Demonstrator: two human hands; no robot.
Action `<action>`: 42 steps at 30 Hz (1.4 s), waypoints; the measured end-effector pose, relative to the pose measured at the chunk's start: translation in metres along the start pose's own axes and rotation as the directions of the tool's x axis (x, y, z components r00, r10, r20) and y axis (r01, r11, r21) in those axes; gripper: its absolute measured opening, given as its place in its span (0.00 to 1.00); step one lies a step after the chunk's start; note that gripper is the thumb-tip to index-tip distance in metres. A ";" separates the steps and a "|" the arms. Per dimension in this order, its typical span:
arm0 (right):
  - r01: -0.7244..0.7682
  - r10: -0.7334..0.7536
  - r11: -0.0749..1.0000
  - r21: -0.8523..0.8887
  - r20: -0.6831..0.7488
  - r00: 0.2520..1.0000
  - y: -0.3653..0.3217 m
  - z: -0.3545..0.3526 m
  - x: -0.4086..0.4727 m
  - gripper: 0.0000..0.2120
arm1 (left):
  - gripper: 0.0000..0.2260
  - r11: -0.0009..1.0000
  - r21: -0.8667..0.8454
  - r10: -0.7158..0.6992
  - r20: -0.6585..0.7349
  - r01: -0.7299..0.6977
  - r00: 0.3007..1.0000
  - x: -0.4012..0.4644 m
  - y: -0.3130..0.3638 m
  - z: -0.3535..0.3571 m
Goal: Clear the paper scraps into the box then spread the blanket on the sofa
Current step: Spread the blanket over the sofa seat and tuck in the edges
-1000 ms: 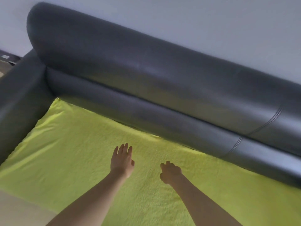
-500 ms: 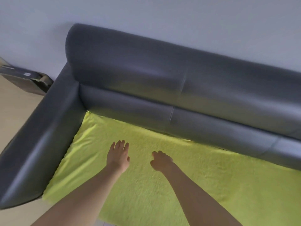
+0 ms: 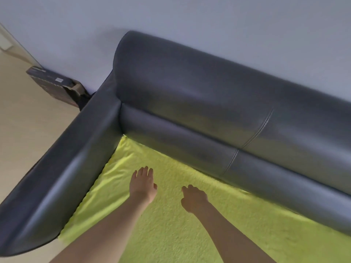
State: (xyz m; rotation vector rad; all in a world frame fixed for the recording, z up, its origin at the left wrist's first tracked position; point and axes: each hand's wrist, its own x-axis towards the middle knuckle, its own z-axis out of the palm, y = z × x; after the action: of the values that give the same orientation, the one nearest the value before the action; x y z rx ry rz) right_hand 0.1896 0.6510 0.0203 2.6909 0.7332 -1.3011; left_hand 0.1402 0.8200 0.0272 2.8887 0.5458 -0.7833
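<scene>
A lime-green fleece blanket (image 3: 190, 230) lies spread flat over the seat of a dark grey leather sofa (image 3: 190, 95), reaching the left armrest and the backrest. My left hand (image 3: 142, 184) rests palm down on the blanket with fingers straight, near its far left corner. My right hand (image 3: 193, 199) sits on the blanket a little to the right, fingers loosely curled and holding nothing. No paper scraps show in view.
The sofa's left armrest (image 3: 57, 181) runs along the blanket's left edge. A dark flat cardboard box (image 3: 55, 85) lies on the beige floor against the wall, beyond the armrest. A pale grey wall stands behind the sofa.
The view has swung left, bringing the armrest, the floor and the box into sight. Both hands have stayed on the blanket, close together, and now sit nearer the blanket's left corner.
</scene>
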 end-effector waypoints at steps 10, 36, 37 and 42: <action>0.244 -0.277 0.955 -0.170 -0.211 0.937 -0.095 -0.039 0.118 0.23 | 0.29 0.929 -0.255 -0.276 0.012 0.270 0.961 0.071 -0.087 0.035; 0.269 -0.375 0.782 -0.562 -0.080 0.924 -0.214 -0.054 0.266 0.39 | 0.26 0.736 -0.581 -0.461 -0.056 0.346 0.886 0.140 -0.140 0.103; 0.245 -0.363 0.754 -0.609 -0.076 0.929 -0.214 -0.051 0.265 0.39 | 0.28 0.759 -0.561 -0.441 -0.068 0.331 0.895 0.138 -0.142 0.108; 0.207 -0.326 0.725 -0.657 -0.062 0.943 -0.216 -0.044 0.269 0.40 | 0.32 0.822 -0.508 -0.349 -0.095 0.256 0.932 0.130 -0.159 0.128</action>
State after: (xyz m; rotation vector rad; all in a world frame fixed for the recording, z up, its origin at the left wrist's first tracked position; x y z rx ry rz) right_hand 0.2679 0.9577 -0.1228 2.1809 1.3453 -0.6491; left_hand 0.1268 0.9847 -0.1496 2.4332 1.0753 -0.3292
